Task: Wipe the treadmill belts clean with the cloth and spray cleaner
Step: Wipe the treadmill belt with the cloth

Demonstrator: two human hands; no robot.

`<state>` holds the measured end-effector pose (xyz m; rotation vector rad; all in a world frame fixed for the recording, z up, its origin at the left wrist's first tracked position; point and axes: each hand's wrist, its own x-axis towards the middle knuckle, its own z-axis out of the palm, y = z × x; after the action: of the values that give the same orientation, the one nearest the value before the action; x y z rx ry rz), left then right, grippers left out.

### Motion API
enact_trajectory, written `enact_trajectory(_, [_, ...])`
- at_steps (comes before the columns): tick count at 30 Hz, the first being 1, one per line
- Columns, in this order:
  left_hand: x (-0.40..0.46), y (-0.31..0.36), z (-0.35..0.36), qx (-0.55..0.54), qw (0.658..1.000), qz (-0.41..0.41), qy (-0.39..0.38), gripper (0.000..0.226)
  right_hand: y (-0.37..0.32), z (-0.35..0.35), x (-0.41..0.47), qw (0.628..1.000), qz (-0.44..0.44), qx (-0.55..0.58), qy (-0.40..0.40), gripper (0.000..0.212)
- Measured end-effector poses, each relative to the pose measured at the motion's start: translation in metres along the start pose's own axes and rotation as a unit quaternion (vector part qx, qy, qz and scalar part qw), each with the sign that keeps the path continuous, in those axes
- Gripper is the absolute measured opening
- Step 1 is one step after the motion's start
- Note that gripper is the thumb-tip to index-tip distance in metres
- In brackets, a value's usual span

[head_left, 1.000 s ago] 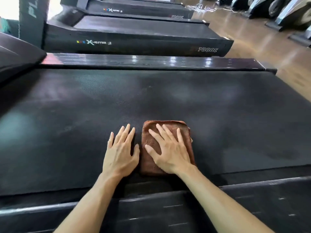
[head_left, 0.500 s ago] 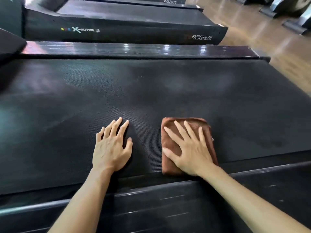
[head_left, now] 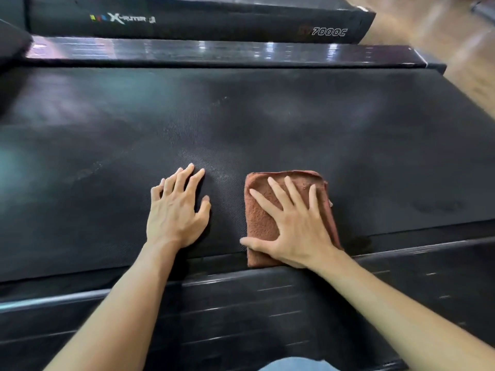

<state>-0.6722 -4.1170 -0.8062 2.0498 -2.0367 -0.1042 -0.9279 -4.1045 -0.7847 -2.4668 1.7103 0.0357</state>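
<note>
Now the brown cloth (head_left: 267, 223) lies folded on the black treadmill belt (head_left: 267, 124), low & just right of the middle of the frame. Its near end hangs over the belt's near edge onto the dark side rail (head_left: 241, 303). Its long side runs from near to far, tipped a bit left at the top. The right hand (head_left: 292, 226) lies flat on it w/ fingers straight & spread. The left hand (head_left: 176, 210) rests flat on the bare belt just left of the cloth, not touching it, fingers straight. Lots of open belt spreads left, right & up to the shiny far rail (head_left: 214, 52). Another treadmill (head_left: 201, 22) sits at the top.
</note>
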Motion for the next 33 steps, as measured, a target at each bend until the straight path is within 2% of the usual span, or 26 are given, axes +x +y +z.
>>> enact_trajectory(4, [0.001, 0.000, 0.000, 0.001, 1.000, -0.001, -0.003, 0.066, 0.050, -0.011, -0.011, 0.999, -0.025, 0.007, -0.028, 0.112])
enact_trajectory(8, [0.000, 0.000, 0.002, 0.002, 1.000, -0.005, -0.001, 0.065, 0.082, -0.021, -0.008, 0.991, -0.100, -0.007, -0.090, 0.114])
enact_trajectory(11, [0.001, 0.001, 0.003, 0.003, 1.000, -0.003, -0.003, 0.065, 0.082, -0.017, -0.009, 0.990, -0.113, -0.021, -0.076, 0.120])
enact_trajectory(14, [0.001, 0.000, 0.002, 0.006, 1.000, -0.001, -0.001, 0.066, 0.071, -0.014, -0.010, 0.995, -0.087, -0.005, -0.053, 0.124])
enact_trajectory(17, [0.002, 0.000, 0.003, 0.003, 1.000, -0.003, 0.001, 0.066, 0.030, -0.009, -0.005, 0.997, -0.062, 0.008, -0.041, 0.127])
enact_trajectory(22, [0.002, -0.002, 0.000, 0.001, 1.000, -0.002, -0.012, 0.067, -0.030, 0.002, 0.011, 0.994, -0.097, 0.034, -0.027, 0.126])
enact_trajectory(26, [0.000, -0.004, -0.001, 0.003, 1.000, -0.003, -0.013, 0.066, 0.025, -0.005, 0.001, 0.992, -0.119, 0.036, -0.029, 0.123])
enact_trajectory(29, [0.001, 0.000, 0.000, 0.012, 1.000, -0.001, -0.012, 0.067, 0.086, -0.015, -0.012, 0.995, -0.087, 0.016, -0.034, 0.125])
enact_trajectory(33, [0.002, 0.001, 0.002, 0.019, 1.000, -0.001, -0.010, 0.067, 0.091, -0.016, -0.014, 0.997, -0.054, 0.002, -0.054, 0.127])
